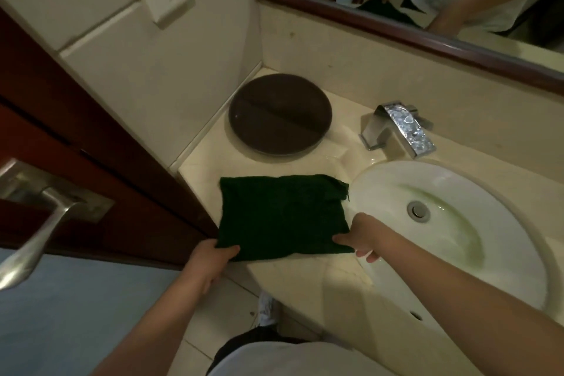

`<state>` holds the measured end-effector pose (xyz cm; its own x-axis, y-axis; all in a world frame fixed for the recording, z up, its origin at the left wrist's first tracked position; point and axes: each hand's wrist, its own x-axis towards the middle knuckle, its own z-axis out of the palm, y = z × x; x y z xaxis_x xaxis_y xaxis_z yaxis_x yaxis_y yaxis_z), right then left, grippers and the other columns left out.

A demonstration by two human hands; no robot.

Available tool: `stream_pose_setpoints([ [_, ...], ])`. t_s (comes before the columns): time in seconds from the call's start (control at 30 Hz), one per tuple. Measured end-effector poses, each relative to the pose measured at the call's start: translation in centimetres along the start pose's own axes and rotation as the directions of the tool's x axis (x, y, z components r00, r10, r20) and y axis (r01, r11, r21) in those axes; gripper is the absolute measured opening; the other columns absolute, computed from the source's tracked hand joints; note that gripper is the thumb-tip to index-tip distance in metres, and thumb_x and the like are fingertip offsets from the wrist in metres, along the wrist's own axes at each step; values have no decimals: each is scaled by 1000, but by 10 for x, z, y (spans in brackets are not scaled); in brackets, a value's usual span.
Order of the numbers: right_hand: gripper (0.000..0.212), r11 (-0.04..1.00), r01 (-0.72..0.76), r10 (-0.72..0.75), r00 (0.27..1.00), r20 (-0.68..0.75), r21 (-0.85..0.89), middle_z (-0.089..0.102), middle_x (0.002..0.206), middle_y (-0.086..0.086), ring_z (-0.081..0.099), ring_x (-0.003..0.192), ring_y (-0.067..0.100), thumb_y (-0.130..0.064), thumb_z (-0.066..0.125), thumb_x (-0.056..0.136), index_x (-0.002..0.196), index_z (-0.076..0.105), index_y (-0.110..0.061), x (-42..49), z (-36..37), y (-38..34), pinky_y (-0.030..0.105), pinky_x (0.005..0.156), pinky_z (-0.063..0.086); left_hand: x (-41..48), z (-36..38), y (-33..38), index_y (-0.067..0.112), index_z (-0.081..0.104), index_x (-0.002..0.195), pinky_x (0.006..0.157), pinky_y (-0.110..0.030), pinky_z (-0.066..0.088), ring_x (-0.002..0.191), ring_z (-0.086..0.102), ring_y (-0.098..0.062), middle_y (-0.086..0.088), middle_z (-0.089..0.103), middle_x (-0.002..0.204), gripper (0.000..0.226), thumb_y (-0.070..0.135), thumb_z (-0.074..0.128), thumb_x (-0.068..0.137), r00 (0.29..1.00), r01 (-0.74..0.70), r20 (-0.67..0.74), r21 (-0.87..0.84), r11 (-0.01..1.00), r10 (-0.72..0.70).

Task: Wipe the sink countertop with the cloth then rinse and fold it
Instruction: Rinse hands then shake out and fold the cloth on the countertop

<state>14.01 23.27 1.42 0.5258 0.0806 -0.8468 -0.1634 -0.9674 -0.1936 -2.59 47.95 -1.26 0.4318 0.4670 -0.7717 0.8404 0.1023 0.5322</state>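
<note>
Item: my left hand (213, 258), pinching the near-left corner. Item: dark green cloth (283, 217), flat on countertop (305, 281) beside sink basin (503, 217); soft, limp, likely damp, light; I grip corners. Item: my right hand (361, 238), pinching the near-right corner.

A plain dark green is being shown by the cloth (283, 217), cream by the tabletop (320, 281), dark brown by the round tray (279, 114), white with a greenish streak by the sink (503, 238), and silver by the faucet (399, 128)
</note>
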Motion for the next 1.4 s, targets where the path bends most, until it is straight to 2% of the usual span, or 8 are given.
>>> stream_pose_setpoints([
  [0.2, 28, 981, 45, -43, 999, -13, 189, 57, 88, 2, 60, 80, 15, -23, 54, 93, 116, 56, -6, -10, -7, -1, 27, 69, 55, -19, -1, 48, 11, 57, 117, 60, -27, 47, 69, 57, -15, -6, 63, 92, 30, 2, 58, 88, 984, -170, 1, -263, 950, 177],
  [0.4, 26, 801, 244, -227, 969, -100, 547, 69, 96, 19, 72, 77, 30, -14, 53, 94, 118, 52, -6, -35, -31, -19, 38, 72, 62, -35, 13, 102, 9, 53, 120, 58, -29, 50, 73, 59, -19, -10, 60, 95, 39, 1, 61, 83, 926, -373, 2, -123, 920, 376],
  [0.53, 20, 793, 561, -470, 812, -346, 237, 64, 82, 10, 62, 62, 20, -17, 53, 92, 110, 46, -18, -63, -52, -41, 31, 58, 57, -52, 23, 134, 14, 55, 116, 60, -27, 51, 79, 61, -19, -6, 60, 97, 35, 7, 65, 82, 867, -497, 61, 13, 868, 495],
  [0.73, 16, 606, 795, -738, 557, -380, -11, 67, 77, 0, 66, 63, 13, -17, 57, 90, 104, 50, -25, -113, -74, -67, 30, 59, 59, -85, 34, 172, 18, 64, 102, 59, -24, 47, 73, 63, -13, -1, 66, 85, 25, 5, 65, 81, 743, -639, 318, 74, 766, 589],
  [0.93, 43, 587, 772, -743, 633, -218, 241, 67, 103, 4, 72, 85, 21, 1, 59, 82, 118, 53, -23, -129, -92, -63, 36, 76, 61, -97, 27, 192, 10, 65, 108, 93, -47, 54, 99, 69, -27, -11, 72, 99, 35, -3, 59, 76, 655, -638, 531, 6, 770, 538],
  [1.2, 22, 607, 784, -762, 529, -374, -128, 71, 72, -11, 66, 61, -5, -19, 72, 82, 98, 60, -28, -126, -97, -63, 10, 55, 47, -104, 23, 207, 2, 65, 111, 99, -52, 48, 102, 68, -34, -20, 71, 101, 45, -2, 54, 68, 605, -625, 589, -65, 778, 535],
  [1.3, 14, 581, 813, -730, 535, -425, 27, 74, 69, -1, 71, 63, 7, -16, 69, 85, 92, 59, -22, -121, -96, -64, 27, 66, 59, -99, 18, 195, 11, 48, 135, 91, -41, 51, 102, 66, -26, -8, 68, 102, 64, 9, 67, 74, 625, -637, 519, -94, 765, 584],
  [1.4, 12, 553, 808, -664, 574, -479, 203, 74, 68, 2, 73, 63, 19, -14, 68, 88, 90, 58, -21, -115, -95, -65, 40, 68, 62, -88, 27, 160, 32, 32, 140, 88, -27, 47, 107, 55, -9, 7, 52, 119, 85, 41, 78, 70, 666, -742, 309, 193, 641, 678],
])
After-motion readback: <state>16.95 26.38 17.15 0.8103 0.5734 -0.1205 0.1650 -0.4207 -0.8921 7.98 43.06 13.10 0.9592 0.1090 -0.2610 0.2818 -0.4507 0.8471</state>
